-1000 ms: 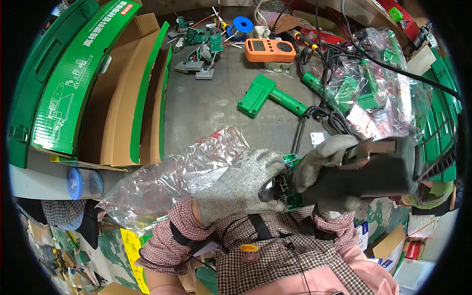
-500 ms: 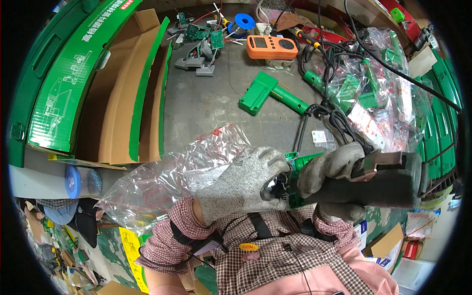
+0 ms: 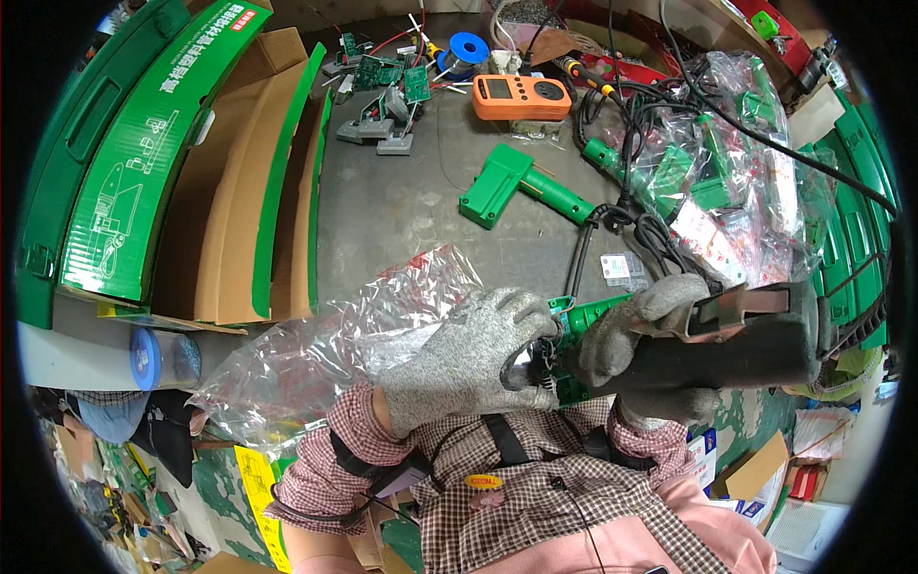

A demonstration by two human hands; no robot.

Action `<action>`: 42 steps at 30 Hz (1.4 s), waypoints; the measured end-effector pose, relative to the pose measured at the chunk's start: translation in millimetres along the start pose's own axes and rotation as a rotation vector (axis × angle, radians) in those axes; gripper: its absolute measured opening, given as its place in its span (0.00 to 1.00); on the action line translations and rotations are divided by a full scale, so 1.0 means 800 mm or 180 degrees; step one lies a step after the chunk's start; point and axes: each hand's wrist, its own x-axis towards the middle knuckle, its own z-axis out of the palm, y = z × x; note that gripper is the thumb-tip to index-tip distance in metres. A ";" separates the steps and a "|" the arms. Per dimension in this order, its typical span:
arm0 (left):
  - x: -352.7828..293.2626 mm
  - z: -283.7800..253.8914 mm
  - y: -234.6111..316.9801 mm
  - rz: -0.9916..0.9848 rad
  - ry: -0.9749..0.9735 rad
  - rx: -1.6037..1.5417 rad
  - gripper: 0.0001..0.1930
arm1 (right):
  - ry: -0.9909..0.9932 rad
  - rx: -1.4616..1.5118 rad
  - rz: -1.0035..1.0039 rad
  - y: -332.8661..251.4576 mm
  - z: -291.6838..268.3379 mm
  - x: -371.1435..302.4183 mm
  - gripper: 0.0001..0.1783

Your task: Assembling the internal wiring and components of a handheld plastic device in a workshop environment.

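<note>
My left hand (image 3: 469, 356), in a grey knit glove, is closed around the near end of an open green tool housing (image 3: 598, 312) with wires and small parts showing inside. My right hand (image 3: 620, 337), gloved too, is wrapped round a black power tool (image 3: 732, 346) with a metal clip on its side. That tool's front end points left at the housing, and its tip is hidden among my fingers. A crumpled clear plastic bag (image 3: 306, 354) lies by my left hand. Beyond both hands rests another green pistol-shaped tool (image 3: 497, 187), its black cord running right.
An open green cardboard box (image 3: 124, 153) stands at the left. At the back are green circuit boards (image 3: 378, 72), a blue solder spool (image 3: 466, 53) and an orange meter (image 3: 521, 98). Bagged green parts (image 3: 717, 182) and black cables crowd the right, beside green cases (image 3: 851, 230).
The black power tool's rear end has risen slightly with my right hand. My left hand keeps its hold on the housing. The view has shifted a little.
</note>
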 end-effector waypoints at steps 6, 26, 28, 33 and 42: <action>0.000 0.000 0.001 -0.0035 -0.0020 0.0035 0.36 | 0.0118 0.0061 0.0000 -0.005 -0.004 0.001 0.46; 0.000 -0.003 0.005 -0.0260 -0.0133 0.0158 0.37 | -0.0423 -0.0421 -0.0126 -0.021 0.004 0.028 0.45; 0.005 0.000 0.008 -0.0159 -0.0069 0.0192 0.36 | 0.0124 0.0579 -0.0979 -0.041 0.006 0.038 0.44; 0.004 0.001 0.011 -0.0177 0.0124 0.0197 0.38 | 0.1610 -0.0705 -0.0275 -0.156 -0.051 0.006 0.54; -0.001 0.002 0.034 -0.0368 0.0157 0.0709 0.49 | 0.2523 -0.3876 0.1642 -0.304 -0.183 -0.089 0.29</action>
